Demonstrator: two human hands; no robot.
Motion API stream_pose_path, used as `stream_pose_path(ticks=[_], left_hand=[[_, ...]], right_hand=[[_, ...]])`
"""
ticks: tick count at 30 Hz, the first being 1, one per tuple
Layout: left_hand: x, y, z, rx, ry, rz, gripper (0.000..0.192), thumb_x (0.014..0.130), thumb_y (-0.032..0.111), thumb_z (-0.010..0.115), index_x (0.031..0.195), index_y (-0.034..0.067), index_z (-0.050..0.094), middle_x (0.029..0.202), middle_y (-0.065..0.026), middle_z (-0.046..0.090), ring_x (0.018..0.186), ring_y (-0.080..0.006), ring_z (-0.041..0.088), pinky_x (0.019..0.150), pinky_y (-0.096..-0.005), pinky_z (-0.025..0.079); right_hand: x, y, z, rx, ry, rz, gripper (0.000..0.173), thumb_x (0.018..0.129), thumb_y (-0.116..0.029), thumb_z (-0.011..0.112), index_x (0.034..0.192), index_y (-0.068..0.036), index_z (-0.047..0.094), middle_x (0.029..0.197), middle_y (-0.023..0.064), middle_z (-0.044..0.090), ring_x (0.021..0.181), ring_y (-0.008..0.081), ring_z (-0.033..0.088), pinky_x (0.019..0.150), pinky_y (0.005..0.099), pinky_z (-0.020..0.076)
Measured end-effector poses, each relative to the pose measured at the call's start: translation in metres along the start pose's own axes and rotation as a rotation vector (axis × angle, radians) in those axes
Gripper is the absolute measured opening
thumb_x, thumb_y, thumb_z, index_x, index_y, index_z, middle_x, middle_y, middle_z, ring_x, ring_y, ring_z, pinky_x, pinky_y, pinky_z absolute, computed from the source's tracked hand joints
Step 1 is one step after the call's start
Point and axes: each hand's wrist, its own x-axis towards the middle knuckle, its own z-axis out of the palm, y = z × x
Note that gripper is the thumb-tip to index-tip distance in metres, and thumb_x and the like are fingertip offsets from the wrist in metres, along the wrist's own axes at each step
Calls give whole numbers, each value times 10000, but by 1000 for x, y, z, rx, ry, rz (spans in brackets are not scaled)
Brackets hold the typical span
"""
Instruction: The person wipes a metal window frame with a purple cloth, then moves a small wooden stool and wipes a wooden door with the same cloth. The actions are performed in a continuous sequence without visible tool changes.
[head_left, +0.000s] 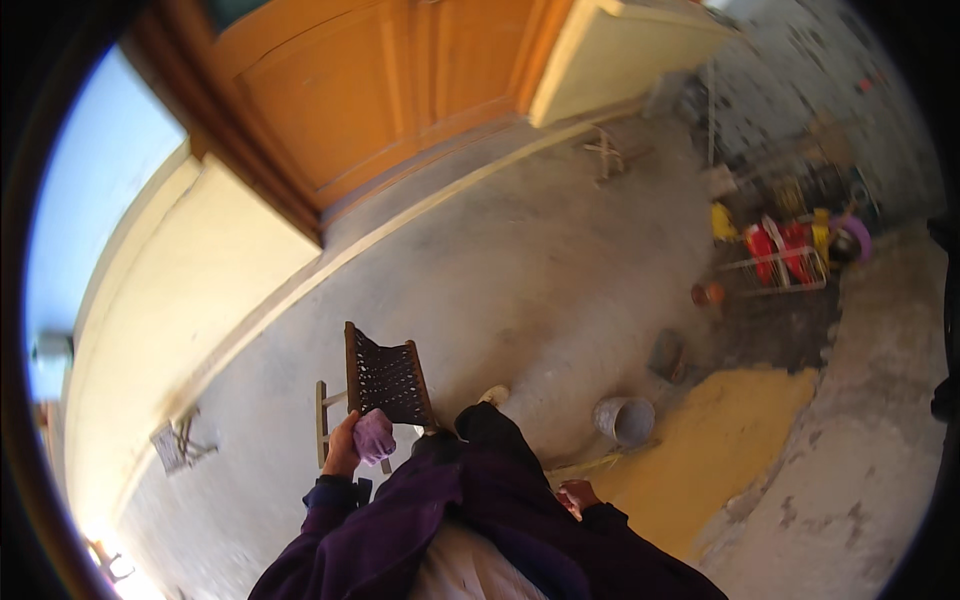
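My left hand (343, 448) grips a folding stool (386, 379) by its wooden frame, at the lower left corner of the dark woven seat. A crumpled pink-purple cloth (373, 436) is in the same hand, bunched against the frame. The stool stands tilted in the view, its pale legs on the left. My right hand (577, 497) hangs low beside my dark coat, its fingers curled; whether something is inside them cannot be made out.
A grey bucket (625, 421) stands right of my feet, near a yellow floor patch (720, 450). Small stools stand by the wall at left (180, 444) and far ahead (606, 154). A wire rack (787, 270) and clutter lie right. An orange wooden door (337, 97) is ahead.
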Motion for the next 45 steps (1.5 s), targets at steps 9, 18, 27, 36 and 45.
stream_pose_path(ticks=[9, 18, 27, 36, 45], left_hand=[[34, 55, -48, 268, -107, -17, 269, 1063, 282, 606, 1085, 23, 675, 997, -99, 740, 935, -256, 732, 869, -404, 601], [33, 111, -16, 388, -233, -175, 309, 1065, 290, 608, 1113, -10, 666, 1019, -129, 740, 949, -261, 730, 860, -404, 596], [63, 117, 110, 637, -472, -349, 276, 1071, 280, 595, 1050, 17, 677, 969, -107, 730, 902, -243, 715, 839, -391, 584], [83, 100, 203, 933, -517, -338, 261, 1040, 237, 648, 946, -1, 701, 887, -85, 721, 783, -198, 693, 735, -344, 558], [100, 85, 210, 1104, -614, -291, 255, 1028, 230, 667, 907, 8, 705, 862, -65, 714, 752, -159, 678, 697, -309, 540]], right_hand=[[-3, 148, 114, 252, 284, 19, 104, 975, -143, 625, 970, -56, 681, 829, 135, 737, 682, 263, 744, 585, 388, 603], [-64, 173, 173, 485, 354, -92, 129, 959, -198, 651, 955, -70, 659, 804, 100, 684, 683, 272, 710, 643, 445, 596], [-84, 156, 215, 687, 441, -69, 162, 953, -224, 646, 1027, -81, 664, 831, 109, 703, 658, 266, 709, 616, 434, 596], [-80, 139, 247, 827, 478, -9, 144, 961, -218, 652, 1039, -100, 680, 852, 93, 708, 702, 248, 703, 659, 434, 571], [-73, 184, 286, 911, 419, -30, 168, 999, -235, 545, 967, -100, 639, 863, 108, 726, 716, 257, 746, 626, 393, 599]])
